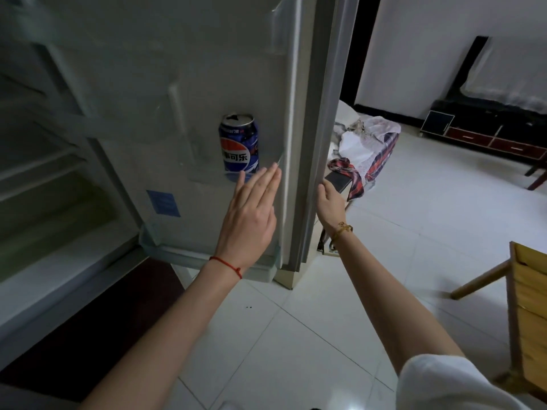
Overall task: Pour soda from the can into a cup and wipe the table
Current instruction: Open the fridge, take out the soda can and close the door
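A blue soda can [239, 143] with a red, white and blue logo stands upright in a clear shelf on the inside of the open fridge door [207, 84]. My left hand [251, 211] reaches toward it with straight fingers, fingertips just below and right of the can, holding nothing. My right hand [330, 202] grips the outer edge of the fridge door, its fingers hidden behind the edge. No cup or cloth is in view.
The open fridge interior [44, 173] with shelves is at the left. A stool piled with clothes [364, 149] stands behind the door. A dark TV cabinet [488, 134] lines the far wall. A wooden chair [524, 306] is at the right on the white tiled floor.
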`<state>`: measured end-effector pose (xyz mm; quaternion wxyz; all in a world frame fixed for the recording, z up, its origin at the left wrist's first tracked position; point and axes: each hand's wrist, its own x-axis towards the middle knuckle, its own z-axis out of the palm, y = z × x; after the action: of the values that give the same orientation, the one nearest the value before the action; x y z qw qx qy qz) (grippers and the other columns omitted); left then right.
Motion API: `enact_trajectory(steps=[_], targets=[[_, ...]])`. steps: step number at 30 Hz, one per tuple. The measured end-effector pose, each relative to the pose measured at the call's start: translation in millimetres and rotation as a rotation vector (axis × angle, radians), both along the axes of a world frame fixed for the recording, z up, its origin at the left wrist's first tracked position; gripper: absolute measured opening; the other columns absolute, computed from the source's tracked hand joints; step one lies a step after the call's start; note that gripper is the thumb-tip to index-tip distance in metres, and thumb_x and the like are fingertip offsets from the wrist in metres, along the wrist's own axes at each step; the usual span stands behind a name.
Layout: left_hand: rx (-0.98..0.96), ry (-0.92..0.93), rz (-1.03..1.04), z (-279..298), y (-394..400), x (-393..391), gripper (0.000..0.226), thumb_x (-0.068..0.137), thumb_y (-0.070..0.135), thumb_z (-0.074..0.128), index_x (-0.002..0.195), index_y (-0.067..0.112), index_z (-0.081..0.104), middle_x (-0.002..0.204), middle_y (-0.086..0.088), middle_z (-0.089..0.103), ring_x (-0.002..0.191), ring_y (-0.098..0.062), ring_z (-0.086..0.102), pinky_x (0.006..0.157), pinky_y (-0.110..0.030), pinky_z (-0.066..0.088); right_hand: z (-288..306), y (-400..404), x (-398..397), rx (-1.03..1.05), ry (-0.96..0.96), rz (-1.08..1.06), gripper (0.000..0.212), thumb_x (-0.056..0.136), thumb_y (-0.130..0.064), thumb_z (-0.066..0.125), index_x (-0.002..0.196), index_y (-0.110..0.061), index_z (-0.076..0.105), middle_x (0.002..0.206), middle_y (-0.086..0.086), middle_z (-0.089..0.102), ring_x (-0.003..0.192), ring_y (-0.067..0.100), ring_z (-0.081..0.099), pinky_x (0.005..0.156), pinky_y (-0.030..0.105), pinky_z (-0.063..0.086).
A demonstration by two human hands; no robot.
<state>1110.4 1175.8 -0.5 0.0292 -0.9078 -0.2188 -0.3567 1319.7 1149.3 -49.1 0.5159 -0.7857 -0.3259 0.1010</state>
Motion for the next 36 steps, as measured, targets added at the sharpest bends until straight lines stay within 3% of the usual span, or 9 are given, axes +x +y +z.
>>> enact_trajectory(steps=[3, 5, 10, 15, 18, 23, 27, 29, 36], targets=[[0.003, 0.002, 0.040, -0.5, 3.1, 17.1, 0.064, 0.093, 0.005, 0.050, 0.152, 0.007, 0.025, 0.159, -0.007, 0.027, 0.147, -0.020, 0.023, 0.122, -0.048, 0.014, 4.9, 9.7, 19.0, -0.040, 0.025, 0.054, 0.033, 0.101, -0.029, 0.030, 0.115, -0.015, 0.056, 0.103, -0.002, 0.053, 0.097, 0.015, 0.049, 0.092, 0.033, 0.039], [0.004, 0.001, 0.073, -0.6, 5.3, 28.4, 0.064, 0.093, 0.005, 0.050, 0.152, 0.007, 0.025, 0.159, -0.007, 0.027, 0.147, -0.020, 0.023, 0.122, -0.047, 0.013, 8.0, 14.6, 29.7, -0.044, 0.046, 0.117, 0.033, 0.102, -0.029, 0.029, 0.115, -0.014, 0.056, 0.110, 0.003, 0.056, 0.106, 0.020, 0.052, 0.089, 0.030, 0.035], [-0.047, -0.002, 0.174, 1.5, 4.9, 59.5, 0.063, 0.095, 0.009, 0.049, 0.153, 0.008, 0.023, 0.160, -0.006, 0.025, 0.149, -0.018, 0.019, 0.123, -0.046, 0.010, 16.1, 25.3, 55.9, -0.020, 0.117, 0.239, 0.044, 0.103, -0.027, 0.030, 0.142, -0.011, 0.042, 0.144, 0.009, 0.047, 0.131, 0.025, 0.042, 0.102, 0.026, 0.029], [-0.101, -0.017, 0.251, 4.4, 2.1, 84.3, 0.062, 0.098, 0.015, 0.045, 0.154, 0.009, 0.019, 0.162, -0.004, 0.019, 0.151, -0.016, 0.011, 0.123, -0.045, 0.008, 21.4, 36.8, 78.9, -0.022, 0.141, 0.355, 0.045, 0.103, -0.027, 0.030, 0.144, -0.013, 0.038, 0.136, 0.001, 0.049, 0.126, 0.017, 0.044, 0.103, 0.023, 0.027], [-0.131, -0.158, 0.286, 12.4, -1.9, 94.0, 0.059, 0.097, 0.015, 0.048, 0.152, 0.010, 0.026, 0.160, -0.005, 0.025, 0.149, -0.016, 0.017, 0.123, -0.042, 0.012, 22.3, 45.2, 88.5, -0.046, 0.144, 0.397, 0.051, 0.102, -0.031, 0.029, 0.148, -0.010, 0.031, 0.149, 0.004, 0.039, 0.138, 0.021, 0.035, 0.116, 0.032, 0.023], [-0.261, -0.605, 0.412, 41.0, 6.8, 101.1, 0.062, 0.088, 0.017, 0.064, 0.145, 0.009, 0.040, 0.148, -0.006, 0.039, 0.137, -0.011, 0.034, 0.113, -0.012, 0.019, 23.7, 54.6, 100.6, -0.081, 0.176, 0.444, 0.055, 0.102, -0.035, 0.028, 0.150, -0.008, 0.025, 0.155, 0.008, 0.030, 0.143, 0.025, 0.028, 0.119, 0.037, 0.020], [-0.501, -0.660, 0.524, 67.6, 44.1, 104.5, 0.086, 0.079, 0.029, 0.076, 0.148, 0.009, 0.029, 0.150, -0.011, 0.036, 0.139, -0.024, 0.035, 0.116, -0.034, 0.029, 25.3, 69.1, 106.7, -0.069, 0.205, 0.459, 0.055, 0.103, -0.037, 0.027, 0.149, -0.008, 0.027, 0.155, 0.009, 0.030, 0.143, 0.024, 0.028, 0.119, 0.036, 0.019], [-0.583, -0.627, 0.560, 75.6, 61.4, 107.0, 0.094, 0.076, 0.031, 0.079, 0.149, 0.005, 0.026, 0.152, -0.012, 0.034, 0.141, -0.026, 0.034, 0.115, -0.037, 0.030, 25.9, 74.1, 107.5, -0.057, 0.219, 0.453, 0.055, 0.103, -0.038, 0.026, 0.149, -0.009, 0.027, 0.155, 0.009, 0.030, 0.143, 0.024, 0.027, 0.119, 0.035, 0.017], [-0.670, -0.628, 0.606, 80.0, 81.8, 117.7, 0.073, 0.066, 0.029, 0.086, 0.125, 0.008, 0.049, 0.125, -0.007, 0.060, 0.111, -0.021, 0.059, 0.081, -0.019, 0.038, 18.2, 70.7, 112.2, -0.005, 0.233, 0.416, 0.053, 0.103, -0.037, 0.026, 0.148, -0.009, 0.031, 0.154, 0.008, 0.033, 0.143, 0.023, 0.028, 0.119, 0.033, 0.017]])
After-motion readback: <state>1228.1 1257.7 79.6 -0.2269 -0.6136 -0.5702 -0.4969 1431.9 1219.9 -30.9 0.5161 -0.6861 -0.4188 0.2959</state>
